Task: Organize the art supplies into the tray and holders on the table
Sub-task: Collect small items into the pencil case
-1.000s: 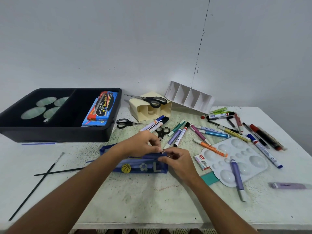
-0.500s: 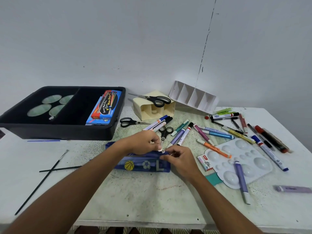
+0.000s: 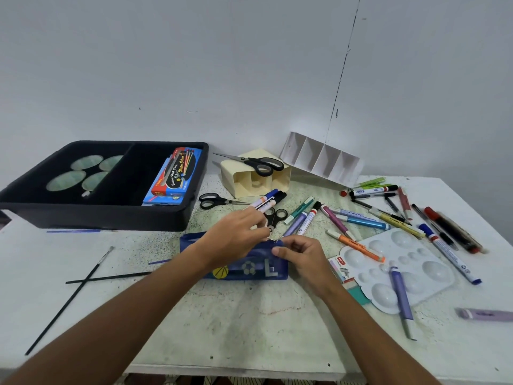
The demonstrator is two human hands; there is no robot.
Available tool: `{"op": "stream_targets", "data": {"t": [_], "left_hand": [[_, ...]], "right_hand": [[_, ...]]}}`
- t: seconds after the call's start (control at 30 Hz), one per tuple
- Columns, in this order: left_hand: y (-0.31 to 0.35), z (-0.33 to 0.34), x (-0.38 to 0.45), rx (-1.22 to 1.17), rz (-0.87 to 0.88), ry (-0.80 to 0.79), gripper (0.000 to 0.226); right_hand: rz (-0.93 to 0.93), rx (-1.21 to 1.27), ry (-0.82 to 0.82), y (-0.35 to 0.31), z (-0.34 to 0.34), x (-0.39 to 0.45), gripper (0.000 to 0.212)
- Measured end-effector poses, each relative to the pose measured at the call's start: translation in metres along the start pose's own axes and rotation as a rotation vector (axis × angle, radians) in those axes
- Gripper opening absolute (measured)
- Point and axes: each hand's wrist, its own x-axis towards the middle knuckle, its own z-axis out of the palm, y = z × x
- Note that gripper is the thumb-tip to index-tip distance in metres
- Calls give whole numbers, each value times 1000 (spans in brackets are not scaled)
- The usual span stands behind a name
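Pencil case (image 3: 249, 269): its middle and zip line are hidden under the hands.
Zip pull: too small to tell.
Lilac marker (image 3: 484, 314): cut by right edge.
Desk (image 3: 249, 329): near edge cropped.

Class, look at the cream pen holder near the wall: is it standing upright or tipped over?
Tipped over. The cream pen holder lies on its side, its open compartments facing the camera, with black-handled scissors resting on top.

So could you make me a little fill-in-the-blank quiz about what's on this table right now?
1. Both hands, left hand and right hand, work at the zipper of the ____ pencil case.
2. The watercolor box lies inside the ____ tray.
3. A pair of scissors rests on top of the ____ holder.

Missing words: blue; black; cream
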Motion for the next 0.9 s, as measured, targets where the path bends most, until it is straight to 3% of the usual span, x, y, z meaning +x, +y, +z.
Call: {"op": "stream_targets", "data": {"t": [0.27, 0.37, 0.43, 0.57, 0.63, 0.73, 0.83, 0.9], "left_hand": [[-12, -8, -4, 123, 210, -17, 7], [-18, -14, -3, 97, 196, -56, 6], [-19, -14, -3, 30, 78, -89, 7], [-13, -5, -3, -468, -459, -229, 10], [-12, 1, -2, -636, -645, -211, 15], [-11, 5, -2, -724, -714, -187, 12], [-9, 7, -6, -681, -690, -210, 33], [-5, 9, -9, -626, -656, -187, 34]], "right_hand": [[-22, -152, -21, -8, -1, 1, 16], [-36, -202, -18, -10, 0, 4, 14], [-63, -225, -7, -12, 2, 6, 13], [-107, -206, 15, -12, 3, 7, 12], [-126, -202, 27, -10, 4, 6, 13], [-148, -188, 47, -5, 4, 5, 12], [-154, -216, 57, -1, 2, 4, 13], [-152, -215, 50, 0, 0, 3, 14]]}}
